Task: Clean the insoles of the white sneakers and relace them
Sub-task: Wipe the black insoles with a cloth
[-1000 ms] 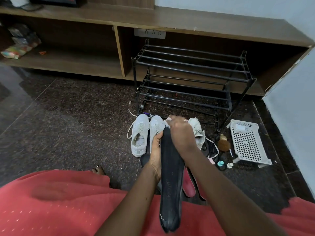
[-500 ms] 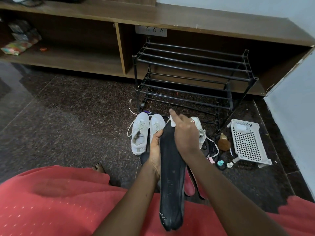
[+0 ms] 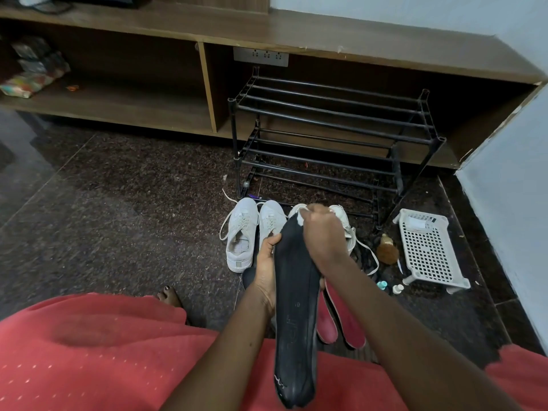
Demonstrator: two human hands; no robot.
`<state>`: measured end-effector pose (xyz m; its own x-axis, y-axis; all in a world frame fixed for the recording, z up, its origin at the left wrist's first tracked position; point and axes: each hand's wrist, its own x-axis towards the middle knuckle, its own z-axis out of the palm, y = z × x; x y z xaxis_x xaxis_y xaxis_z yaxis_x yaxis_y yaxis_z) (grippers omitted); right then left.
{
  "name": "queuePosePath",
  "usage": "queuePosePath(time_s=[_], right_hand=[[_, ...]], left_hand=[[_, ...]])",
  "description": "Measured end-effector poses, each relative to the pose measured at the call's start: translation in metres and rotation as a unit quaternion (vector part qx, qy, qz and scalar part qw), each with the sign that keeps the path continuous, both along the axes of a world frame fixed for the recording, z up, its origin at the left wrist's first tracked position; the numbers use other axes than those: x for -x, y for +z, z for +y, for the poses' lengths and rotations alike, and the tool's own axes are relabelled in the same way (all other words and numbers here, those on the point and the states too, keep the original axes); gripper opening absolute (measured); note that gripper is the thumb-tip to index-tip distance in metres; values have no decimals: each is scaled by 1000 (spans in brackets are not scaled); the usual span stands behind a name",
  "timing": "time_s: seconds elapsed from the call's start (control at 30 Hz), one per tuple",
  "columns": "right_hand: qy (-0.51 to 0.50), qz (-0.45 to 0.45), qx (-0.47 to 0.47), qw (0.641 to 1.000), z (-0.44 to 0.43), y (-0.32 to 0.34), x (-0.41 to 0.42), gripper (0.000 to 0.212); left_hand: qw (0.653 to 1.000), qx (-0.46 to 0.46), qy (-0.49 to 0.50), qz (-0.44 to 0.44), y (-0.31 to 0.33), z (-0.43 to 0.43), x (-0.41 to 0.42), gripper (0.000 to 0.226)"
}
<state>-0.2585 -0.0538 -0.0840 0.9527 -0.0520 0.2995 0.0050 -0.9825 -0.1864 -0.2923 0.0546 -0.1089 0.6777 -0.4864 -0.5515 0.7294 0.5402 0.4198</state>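
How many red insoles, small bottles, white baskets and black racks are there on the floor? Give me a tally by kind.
Red insoles: 2
Small bottles: 2
White basket: 1
Black rack: 1
Total: 6

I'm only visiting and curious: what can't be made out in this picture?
All in the head view:
- white wipe: mostly hidden inside the right hand.
- third white sneaker: largely behind that hand.
- marking on the black insole: too small to read.
- small bottles: labels too small.
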Motion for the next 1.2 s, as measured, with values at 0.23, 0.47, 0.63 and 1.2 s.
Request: queuePosePath(time_s=[0.23, 0.47, 0.63, 1.2], right_hand=[[150, -97, 81, 981, 21, -13, 32, 23], [95, -13, -64, 993, 28, -10, 24, 26], [184, -28, -91, 978, 43, -21, 68, 33], [36, 30, -52, 998, 36, 2, 21, 18]], left_hand=[[999, -13, 31, -26, -4, 6, -4, 43], [996, -41, 61, -48, 4, 2, -6, 65], [990, -71, 93, -83, 14, 7, -10, 76], [997, -21, 55, -42, 8, 9, -2, 55]])
